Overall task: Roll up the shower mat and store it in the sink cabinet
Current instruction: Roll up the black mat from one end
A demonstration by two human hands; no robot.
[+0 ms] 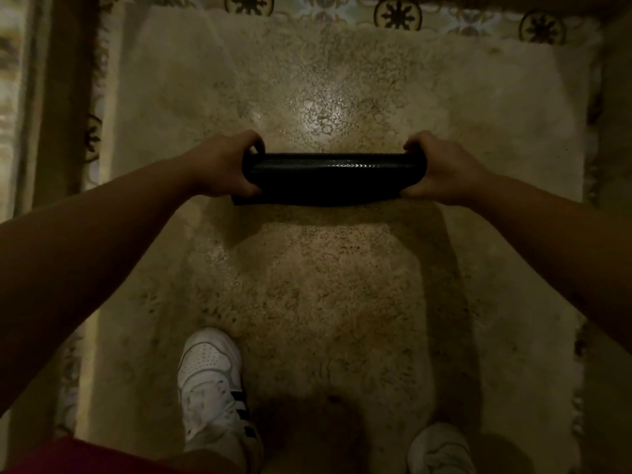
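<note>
A black shower mat [330, 177] is rolled into a tight horizontal tube, held above the floor at the middle of the head view. My left hand [224, 165] grips its left end, fingers curled over the top and thumb under. My right hand [441, 167] grips its right end the same way. A loose flap of the mat hangs along the tube's lower edge. The sink cabinet is not in view.
Below lies a large shaggy cream rug [342, 302] on patterned floor tiles [396, 12]. My two white sneakers, left [212, 384] and right [441, 449], stand on the rug's near part. A pale vertical edge [51, 97] runs along the left side.
</note>
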